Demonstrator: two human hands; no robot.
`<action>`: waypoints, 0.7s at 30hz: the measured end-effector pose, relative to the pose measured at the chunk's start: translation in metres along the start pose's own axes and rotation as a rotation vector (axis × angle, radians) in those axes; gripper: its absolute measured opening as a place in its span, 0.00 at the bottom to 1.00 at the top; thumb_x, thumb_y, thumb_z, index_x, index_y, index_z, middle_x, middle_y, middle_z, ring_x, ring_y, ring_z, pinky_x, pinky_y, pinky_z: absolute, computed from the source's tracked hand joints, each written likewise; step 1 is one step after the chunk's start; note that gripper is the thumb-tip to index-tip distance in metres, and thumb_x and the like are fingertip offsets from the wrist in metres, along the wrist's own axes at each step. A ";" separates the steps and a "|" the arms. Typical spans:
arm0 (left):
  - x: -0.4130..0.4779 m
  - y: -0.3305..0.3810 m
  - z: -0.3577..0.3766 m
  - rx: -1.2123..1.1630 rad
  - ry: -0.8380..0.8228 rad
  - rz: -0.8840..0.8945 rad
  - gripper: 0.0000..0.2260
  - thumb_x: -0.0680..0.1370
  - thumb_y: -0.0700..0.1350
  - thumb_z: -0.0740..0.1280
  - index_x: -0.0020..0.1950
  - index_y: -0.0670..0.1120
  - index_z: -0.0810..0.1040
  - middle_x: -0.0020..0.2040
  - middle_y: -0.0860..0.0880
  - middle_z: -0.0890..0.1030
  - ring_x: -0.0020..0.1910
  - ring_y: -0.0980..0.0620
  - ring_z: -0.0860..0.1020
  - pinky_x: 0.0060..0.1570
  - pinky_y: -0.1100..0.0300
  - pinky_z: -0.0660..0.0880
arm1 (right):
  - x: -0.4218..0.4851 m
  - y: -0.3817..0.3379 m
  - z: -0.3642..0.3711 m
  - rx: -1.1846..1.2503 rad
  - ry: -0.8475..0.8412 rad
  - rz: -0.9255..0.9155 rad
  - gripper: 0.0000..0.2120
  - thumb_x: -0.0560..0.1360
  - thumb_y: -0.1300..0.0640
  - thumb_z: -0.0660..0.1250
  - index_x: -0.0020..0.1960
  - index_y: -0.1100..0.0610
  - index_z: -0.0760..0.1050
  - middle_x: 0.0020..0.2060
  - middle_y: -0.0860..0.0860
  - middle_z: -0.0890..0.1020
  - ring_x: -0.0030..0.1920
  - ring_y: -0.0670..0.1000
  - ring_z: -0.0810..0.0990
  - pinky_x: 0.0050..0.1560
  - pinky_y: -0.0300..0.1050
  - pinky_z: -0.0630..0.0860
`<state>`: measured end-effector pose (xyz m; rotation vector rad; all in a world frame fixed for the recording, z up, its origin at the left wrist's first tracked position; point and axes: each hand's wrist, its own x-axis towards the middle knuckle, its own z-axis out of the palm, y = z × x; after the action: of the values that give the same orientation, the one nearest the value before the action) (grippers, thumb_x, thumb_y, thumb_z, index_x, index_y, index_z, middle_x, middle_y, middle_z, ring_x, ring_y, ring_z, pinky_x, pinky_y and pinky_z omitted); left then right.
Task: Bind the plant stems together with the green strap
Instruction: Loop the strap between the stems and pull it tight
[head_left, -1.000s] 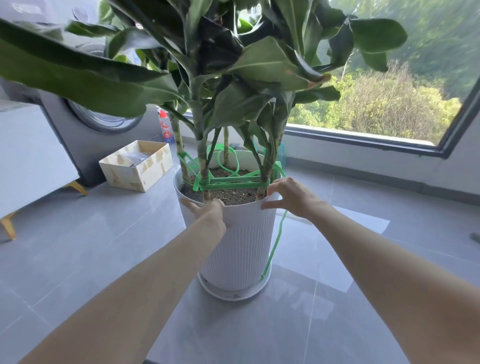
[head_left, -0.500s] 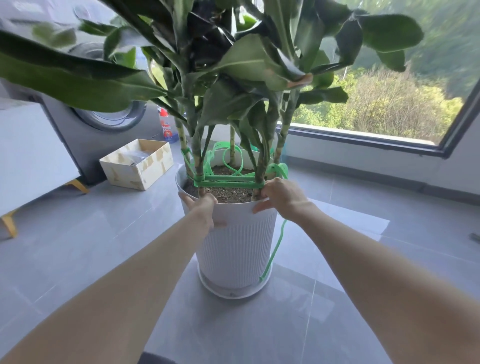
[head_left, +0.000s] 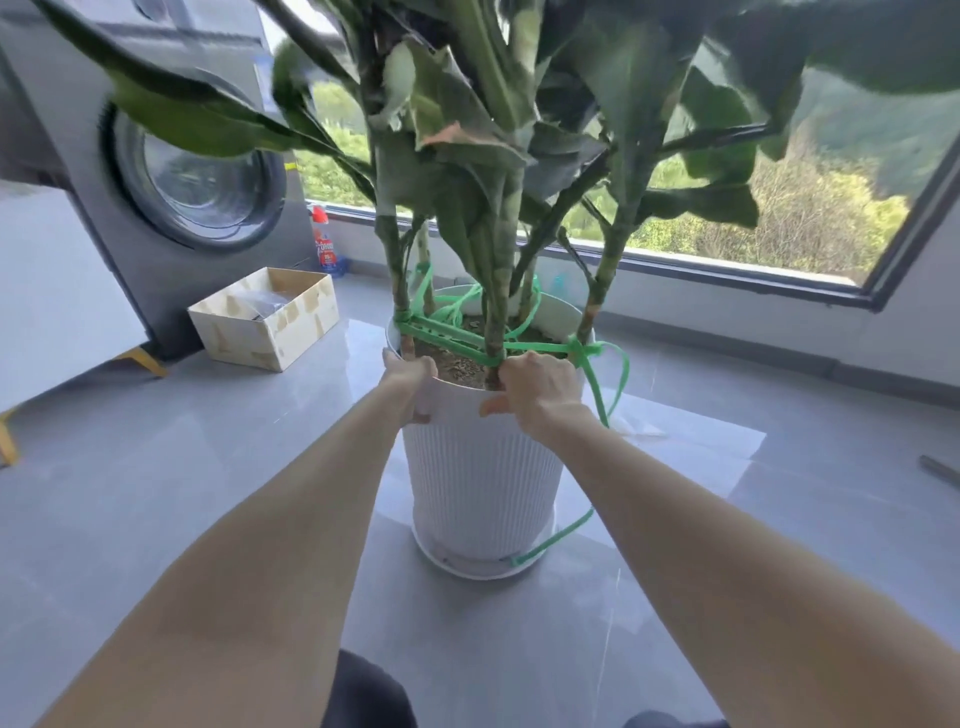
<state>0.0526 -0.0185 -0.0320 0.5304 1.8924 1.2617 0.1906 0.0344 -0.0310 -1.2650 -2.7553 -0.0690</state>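
I see my left hand and right hand both curled over the rim of the white pot, gripping it. The flat green strap loops round the stems just above the soil. It is knotted at the right, and its tail hangs down to the saucer.

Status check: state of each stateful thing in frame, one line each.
pot: upright on its saucer.
green strap: wrapped round the stems, knotted, tail hanging outside the pot.
left hand: grips the pot rim.
right hand: grips the pot rim.
washer door: closed.
cardboard box: open-topped.
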 end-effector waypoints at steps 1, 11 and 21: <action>0.001 -0.001 0.001 -0.001 -0.004 -0.012 0.29 0.78 0.38 0.59 0.76 0.49 0.50 0.56 0.45 0.68 0.39 0.45 0.72 0.36 0.49 0.76 | -0.002 0.002 0.001 0.059 -0.003 -0.012 0.21 0.74 0.39 0.65 0.52 0.57 0.78 0.48 0.54 0.79 0.54 0.57 0.78 0.42 0.43 0.65; -0.024 -0.002 0.038 -0.141 0.149 -0.046 0.36 0.76 0.37 0.65 0.77 0.48 0.48 0.57 0.46 0.71 0.46 0.44 0.73 0.50 0.46 0.78 | -0.024 0.048 0.010 0.301 0.078 -0.064 0.16 0.76 0.41 0.64 0.46 0.54 0.79 0.42 0.53 0.80 0.46 0.55 0.77 0.38 0.46 0.68; -0.023 -0.015 0.041 -0.054 0.232 0.019 0.36 0.79 0.44 0.63 0.78 0.52 0.43 0.66 0.44 0.72 0.49 0.46 0.73 0.44 0.55 0.74 | -0.016 0.049 0.005 0.338 0.048 -0.054 0.18 0.73 0.41 0.67 0.40 0.56 0.81 0.33 0.50 0.79 0.37 0.51 0.75 0.35 0.43 0.67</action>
<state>0.1005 -0.0174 -0.0448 0.3874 2.0399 1.4340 0.2377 0.0546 -0.0377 -1.0839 -2.6149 0.3427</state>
